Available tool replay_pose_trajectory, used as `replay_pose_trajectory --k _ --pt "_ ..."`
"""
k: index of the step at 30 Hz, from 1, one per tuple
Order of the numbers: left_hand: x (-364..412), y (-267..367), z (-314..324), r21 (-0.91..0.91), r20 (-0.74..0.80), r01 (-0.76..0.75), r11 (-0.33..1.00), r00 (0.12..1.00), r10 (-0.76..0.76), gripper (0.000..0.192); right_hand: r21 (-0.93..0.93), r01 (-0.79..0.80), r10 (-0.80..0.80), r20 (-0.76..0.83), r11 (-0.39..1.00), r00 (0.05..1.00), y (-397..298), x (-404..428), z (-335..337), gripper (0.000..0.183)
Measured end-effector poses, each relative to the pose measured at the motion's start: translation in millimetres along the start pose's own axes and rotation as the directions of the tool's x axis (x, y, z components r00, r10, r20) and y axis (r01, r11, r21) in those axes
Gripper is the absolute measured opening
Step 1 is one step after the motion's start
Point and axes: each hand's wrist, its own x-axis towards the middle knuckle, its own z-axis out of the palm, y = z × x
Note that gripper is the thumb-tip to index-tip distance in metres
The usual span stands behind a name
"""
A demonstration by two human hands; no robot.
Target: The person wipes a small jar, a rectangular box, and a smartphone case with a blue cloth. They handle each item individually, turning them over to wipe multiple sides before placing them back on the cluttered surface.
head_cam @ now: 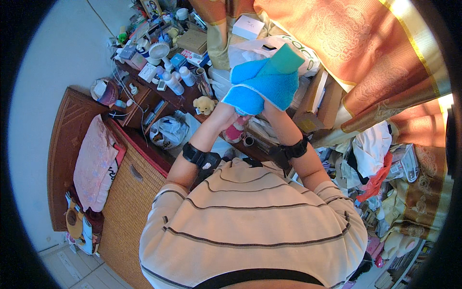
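A blue terry cloth (249, 97) with pale stitched edges is bunched in front of me, above the desk. From its upper right end sticks out a smooth teal-green object (287, 59), partly wrapped; its kind is unclear. My left hand (231, 115) grips the cloth's lower left end, with some fingertips showing beneath. My right hand (267, 107) is at the lower right of the bundle, and the cloth covers most of it, fingers included. Black straps with small devices are worn on both forearms.
Behind the cloth lies a white plastic bag (245, 48) by an open cardboard box (317, 104). A plush dog (205, 105), spray bottles (173, 83) and a small white fan (159, 50) crowd the desk. A bed mat (126, 209) is left; orange curtains (343, 36) hang right.
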Motion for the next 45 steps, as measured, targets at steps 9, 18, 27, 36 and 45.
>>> replay_pose_trajectory --k 9,18,27,36,45 --pt "-10 16 3 0.688 0.266 -0.322 0.65 0.946 0.187 0.063 0.556 -0.193 0.292 -0.093 0.808 0.952 -109 19 -4 0.038" --pt "-15 31 30 0.806 0.58 -0.442 -0.393 0.463 0.67 0.068 0.416 -0.335 0.344 0.056 0.846 0.937 -98 13 -1 0.04" --pt "-16 22 26 0.804 0.586 -0.444 -0.396 0.472 0.659 0.065 0.212 -0.344 0.336 0.071 0.915 0.939 -92 -2 14 0.052" --pt "-9 24 10 0.799 0.557 -0.534 -0.275 0.486 0.673 0.073 0.079 -0.3 0.276 0.222 0.951 0.935 -65 -4 9 0.058" --pt "-1 67 -10 0.491 0.422 -0.561 0.666 0.822 0.382 0.088 -0.038 -0.303 0.293 0.392 0.952 0.872 -70 -7 -9 0.048"
